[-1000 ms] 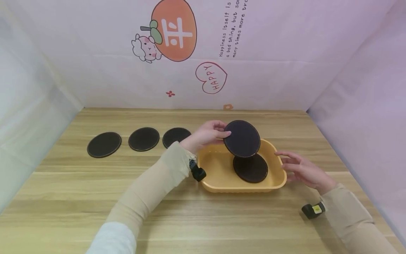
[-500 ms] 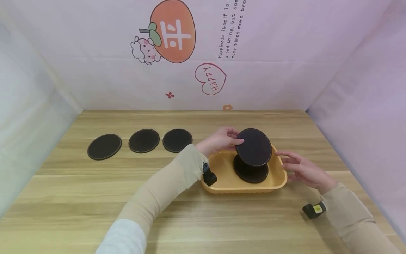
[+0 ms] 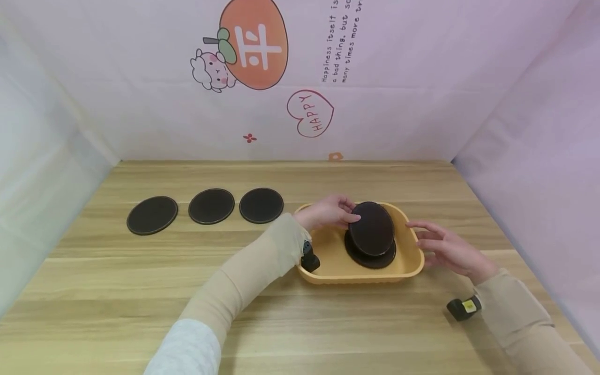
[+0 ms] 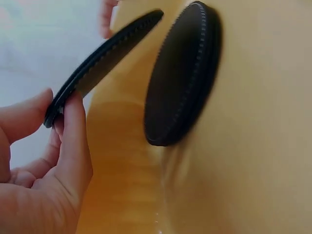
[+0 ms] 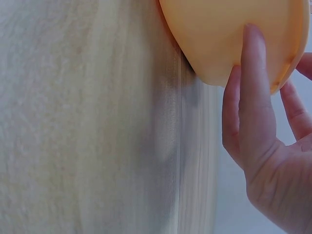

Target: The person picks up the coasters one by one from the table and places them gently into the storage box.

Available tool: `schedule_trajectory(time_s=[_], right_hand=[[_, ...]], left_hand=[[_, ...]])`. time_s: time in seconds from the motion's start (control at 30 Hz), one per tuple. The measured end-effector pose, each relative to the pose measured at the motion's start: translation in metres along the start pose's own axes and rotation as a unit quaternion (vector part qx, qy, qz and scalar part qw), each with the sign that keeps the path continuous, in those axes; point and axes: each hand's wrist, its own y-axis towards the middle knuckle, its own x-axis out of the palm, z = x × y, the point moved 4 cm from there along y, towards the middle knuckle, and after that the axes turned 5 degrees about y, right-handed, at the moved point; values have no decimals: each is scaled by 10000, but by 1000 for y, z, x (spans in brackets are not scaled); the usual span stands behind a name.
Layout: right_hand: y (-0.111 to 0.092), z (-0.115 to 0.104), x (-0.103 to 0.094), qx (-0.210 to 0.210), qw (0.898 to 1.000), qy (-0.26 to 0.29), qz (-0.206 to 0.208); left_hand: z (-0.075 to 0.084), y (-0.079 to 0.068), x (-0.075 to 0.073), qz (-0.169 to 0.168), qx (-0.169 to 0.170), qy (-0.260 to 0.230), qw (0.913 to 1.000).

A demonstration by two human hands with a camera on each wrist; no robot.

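My left hand [image 3: 329, 212] pinches a round dark coaster [image 3: 372, 229] with a stitched edge between thumb and fingers. It is held tilted over the yellow plastic basin [image 3: 323, 278]. Below it on the basin's floor lies a dark coaster [image 3: 383, 260], partly covered in the head view; from the left wrist its edge [image 4: 210, 58] looks thick and layered. At the basin's right end, my right hand [image 3: 452, 252] touches the rim and outer wall [image 5: 214, 44] with fairly straight fingers [image 5: 253, 73].
Three more dark coasters lie in a row on the wooden table: one far left [image 3: 152, 215], one in the middle [image 3: 211, 206] and one [image 3: 261, 205] close to the basin's left end. White printed cloth [image 3: 398, 104] walls the table at the back and sides.
My left hand has moved right and down with the coaster, which now overlaps the one in the basin and is tilted more steeply. The right hand stays at the basin's end.
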Motion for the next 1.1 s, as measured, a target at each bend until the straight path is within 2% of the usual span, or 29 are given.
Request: schedule_trajectory(time_s=[0.27, 0.63, 0.8, 1.1], right_hand=[[-1, 0, -1, 1, 10000, 36, -25], [-1, 0, -1, -9, 10000, 48, -11], [-2, -2, 0, 85, 9999, -85, 52], [-1, 0, 2, 2, 10000, -74, -5]], left_hand=[[-10, 3, 5, -248, -151, 550, 9981], [-18, 5, 1, -227, -419, 896, 9948], [-18, 4, 2, -205, -371, 931, 9948], [-20, 3, 1, -101, -283, 1143, 9930]])
